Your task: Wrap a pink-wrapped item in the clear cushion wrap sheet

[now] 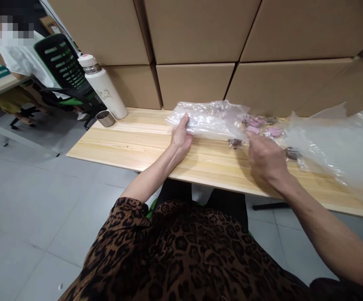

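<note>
Head view, person seated at a light wooden table (131,142) w/ pale grain stripes. Left hand (182,136) rests palm-down on the near-left corner of a clear plastic bag (211,119); fingers lie close together and flat, fingertips pressing the film to the tabletop, thumb along the side. The bag is thin, transparent and crinkled, w/ bright glare along its folds; it lies flat toward the back-centre of the table, just in front of the cardboard boxes (197,50). Right hand (264,156) is seen from the back, reaching fwd at the bag's right end, near a cluster of small pink and dark pieces (259,125); its fingertips are hidden behind the knuckles and blurred, so cannot tell whether they pinch anything or touch the film. One small dark piece (234,143) lies on the wood between the two hands, another dark piece (292,153) just right of the right hand. A second, larger sheet of clear plastic (341,146) billows over the table's right end, approx. touching the pieces. At back-left: a white bottle (103,85) standing upright, w/ a metal cup (105,118) just beside its base. Beyond the table's left, another person sits in a black-and-green mesh chair (60,62).
</note>
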`<state>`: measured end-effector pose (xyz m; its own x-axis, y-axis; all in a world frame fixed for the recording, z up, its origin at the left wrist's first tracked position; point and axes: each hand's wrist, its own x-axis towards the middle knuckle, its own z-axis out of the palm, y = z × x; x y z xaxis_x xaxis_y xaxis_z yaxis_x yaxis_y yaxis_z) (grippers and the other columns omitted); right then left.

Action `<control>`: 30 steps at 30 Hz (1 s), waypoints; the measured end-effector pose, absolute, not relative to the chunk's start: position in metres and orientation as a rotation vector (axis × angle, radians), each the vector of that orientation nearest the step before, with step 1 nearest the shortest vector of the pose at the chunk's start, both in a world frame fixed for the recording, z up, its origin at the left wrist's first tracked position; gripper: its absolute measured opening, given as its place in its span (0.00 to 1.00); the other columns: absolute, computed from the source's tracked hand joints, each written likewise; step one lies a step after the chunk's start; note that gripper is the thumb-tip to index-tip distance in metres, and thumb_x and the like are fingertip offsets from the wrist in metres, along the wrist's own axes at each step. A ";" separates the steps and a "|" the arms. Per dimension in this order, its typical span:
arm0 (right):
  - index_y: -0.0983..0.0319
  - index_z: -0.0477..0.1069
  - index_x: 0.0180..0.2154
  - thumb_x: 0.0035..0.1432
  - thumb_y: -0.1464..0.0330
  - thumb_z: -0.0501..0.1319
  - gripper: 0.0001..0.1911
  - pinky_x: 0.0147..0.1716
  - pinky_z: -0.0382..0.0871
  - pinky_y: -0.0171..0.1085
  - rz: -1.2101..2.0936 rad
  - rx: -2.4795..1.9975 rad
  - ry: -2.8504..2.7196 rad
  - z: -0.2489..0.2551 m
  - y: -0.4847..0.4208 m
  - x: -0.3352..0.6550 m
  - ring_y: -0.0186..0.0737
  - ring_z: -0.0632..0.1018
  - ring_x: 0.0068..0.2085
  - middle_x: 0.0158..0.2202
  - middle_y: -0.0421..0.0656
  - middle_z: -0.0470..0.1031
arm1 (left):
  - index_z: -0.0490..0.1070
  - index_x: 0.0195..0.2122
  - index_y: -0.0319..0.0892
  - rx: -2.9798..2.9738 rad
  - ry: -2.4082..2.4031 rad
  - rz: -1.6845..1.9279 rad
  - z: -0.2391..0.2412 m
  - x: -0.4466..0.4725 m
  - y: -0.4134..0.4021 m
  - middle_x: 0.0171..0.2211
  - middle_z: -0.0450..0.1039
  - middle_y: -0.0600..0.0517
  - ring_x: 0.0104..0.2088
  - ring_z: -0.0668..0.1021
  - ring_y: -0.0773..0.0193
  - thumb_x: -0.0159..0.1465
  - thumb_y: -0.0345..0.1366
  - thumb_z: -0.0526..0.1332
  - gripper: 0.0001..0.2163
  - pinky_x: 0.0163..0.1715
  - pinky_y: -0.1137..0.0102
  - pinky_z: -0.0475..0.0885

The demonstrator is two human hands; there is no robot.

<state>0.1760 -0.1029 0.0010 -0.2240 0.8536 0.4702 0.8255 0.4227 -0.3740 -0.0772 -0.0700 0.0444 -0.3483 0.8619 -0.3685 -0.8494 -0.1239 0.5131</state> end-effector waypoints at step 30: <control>0.56 0.66 0.28 0.43 0.57 0.83 0.26 0.28 0.76 0.36 1.096 -0.951 -0.823 -0.005 -0.131 0.110 0.35 0.74 0.29 0.27 0.35 0.71 | 0.80 0.62 0.43 0.186 0.605 1.676 0.039 -0.081 -0.085 0.54 0.87 0.51 0.64 0.84 0.57 0.70 0.28 0.69 0.19 0.68 0.63 0.76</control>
